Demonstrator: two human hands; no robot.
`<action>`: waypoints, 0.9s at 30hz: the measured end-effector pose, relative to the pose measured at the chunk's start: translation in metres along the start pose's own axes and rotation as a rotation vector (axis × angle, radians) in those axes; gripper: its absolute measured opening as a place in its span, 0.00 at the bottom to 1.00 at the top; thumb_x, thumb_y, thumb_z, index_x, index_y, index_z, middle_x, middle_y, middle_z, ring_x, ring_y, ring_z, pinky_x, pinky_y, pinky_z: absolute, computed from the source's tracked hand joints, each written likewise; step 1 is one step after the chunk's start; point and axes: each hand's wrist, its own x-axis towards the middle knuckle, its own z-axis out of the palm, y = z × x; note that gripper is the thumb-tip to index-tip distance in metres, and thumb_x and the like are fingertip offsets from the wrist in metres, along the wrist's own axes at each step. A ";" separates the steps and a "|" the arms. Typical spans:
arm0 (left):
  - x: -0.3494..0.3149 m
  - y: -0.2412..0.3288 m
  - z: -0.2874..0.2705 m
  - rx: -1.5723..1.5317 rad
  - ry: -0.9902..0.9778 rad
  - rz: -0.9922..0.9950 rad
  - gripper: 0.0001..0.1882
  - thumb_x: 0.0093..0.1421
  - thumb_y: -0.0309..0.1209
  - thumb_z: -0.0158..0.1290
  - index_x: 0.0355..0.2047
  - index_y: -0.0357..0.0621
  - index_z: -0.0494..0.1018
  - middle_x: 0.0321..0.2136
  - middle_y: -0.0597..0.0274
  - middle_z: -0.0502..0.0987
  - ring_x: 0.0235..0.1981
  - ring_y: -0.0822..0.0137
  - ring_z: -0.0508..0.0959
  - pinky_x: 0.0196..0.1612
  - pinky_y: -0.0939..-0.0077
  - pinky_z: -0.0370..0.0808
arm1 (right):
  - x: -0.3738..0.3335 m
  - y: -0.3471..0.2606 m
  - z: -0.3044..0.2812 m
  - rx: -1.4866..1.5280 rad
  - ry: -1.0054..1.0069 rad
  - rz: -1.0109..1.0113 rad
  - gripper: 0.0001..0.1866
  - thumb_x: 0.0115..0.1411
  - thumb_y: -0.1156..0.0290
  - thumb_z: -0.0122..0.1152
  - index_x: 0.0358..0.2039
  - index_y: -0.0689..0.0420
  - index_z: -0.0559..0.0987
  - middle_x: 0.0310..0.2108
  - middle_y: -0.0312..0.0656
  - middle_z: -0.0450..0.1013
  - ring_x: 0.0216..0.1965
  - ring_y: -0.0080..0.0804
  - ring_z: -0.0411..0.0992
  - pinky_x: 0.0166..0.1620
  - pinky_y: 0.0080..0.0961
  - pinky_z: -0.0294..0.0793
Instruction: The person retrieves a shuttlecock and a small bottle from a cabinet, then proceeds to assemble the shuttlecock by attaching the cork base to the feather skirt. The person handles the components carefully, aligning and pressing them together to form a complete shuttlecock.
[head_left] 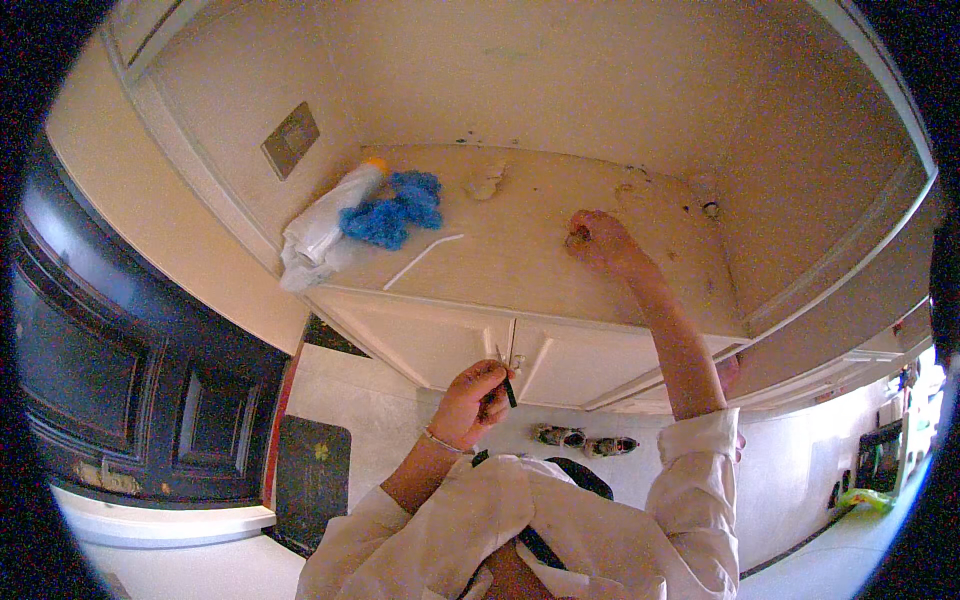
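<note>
My left hand (pixel 470 403) is closed around a slim dark tool (pixel 511 391) with a thin tip. It is held in front of the cabinet doors (pixel 545 365), below the countertop's front edge. My right hand (pixel 607 243) reaches over the wooden countertop (pixel 510 250). Its fingers are curled together close to the surface, and whatever is between them is hidden. Left of it on the countertop lies a bent white strip (pixel 423 261). A bunched blue cloth or scrubber (pixel 395 210) rests farther left.
Beside the blue bunch lies a white plastic-wrapped thing with an orange end (pixel 325 228). A switch plate (pixel 291 141) is on the left wall. Dark debris dots the countertop's back edge. Shoes (pixel 585 440) and a dark mat (pixel 312 472) are on the floor; a dark door (pixel 130 370) stands left.
</note>
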 end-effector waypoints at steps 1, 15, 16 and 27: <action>0.001 -0.002 -0.004 0.001 -0.024 0.000 0.06 0.58 0.32 0.46 0.29 0.43 0.68 0.12 0.69 0.63 0.10 0.78 0.56 0.13 0.83 0.50 | -0.003 -0.003 0.000 0.008 0.011 0.043 0.09 0.44 0.68 0.56 0.25 0.60 0.72 0.21 0.45 0.69 0.26 0.39 0.68 0.33 0.32 0.69; -0.041 -0.019 0.042 0.173 -0.003 0.123 0.06 0.58 0.31 0.46 0.32 0.42 0.68 0.12 0.71 0.60 0.12 0.78 0.56 0.15 0.82 0.51 | -0.155 -0.098 -0.005 1.196 -0.122 0.294 0.08 0.56 0.71 0.52 0.30 0.63 0.75 0.23 0.38 0.71 0.15 0.16 0.59 0.16 0.14 0.55; -0.035 -0.016 0.043 0.196 -0.001 0.131 0.07 0.58 0.31 0.46 0.32 0.42 0.68 0.12 0.71 0.60 0.12 0.79 0.56 0.15 0.82 0.51 | -0.158 -0.098 0.004 1.306 -0.124 0.306 0.08 0.57 0.72 0.51 0.31 0.64 0.75 0.25 0.39 0.71 0.16 0.16 0.59 0.16 0.13 0.55; -0.024 -0.029 0.065 0.346 0.030 0.190 0.04 0.58 0.30 0.47 0.30 0.42 0.68 0.15 0.72 0.63 0.13 0.82 0.58 0.15 0.86 0.53 | -0.207 -0.093 0.033 1.885 0.023 0.475 0.08 0.58 0.71 0.50 0.31 0.62 0.76 0.26 0.35 0.72 0.18 0.14 0.63 0.18 0.09 0.60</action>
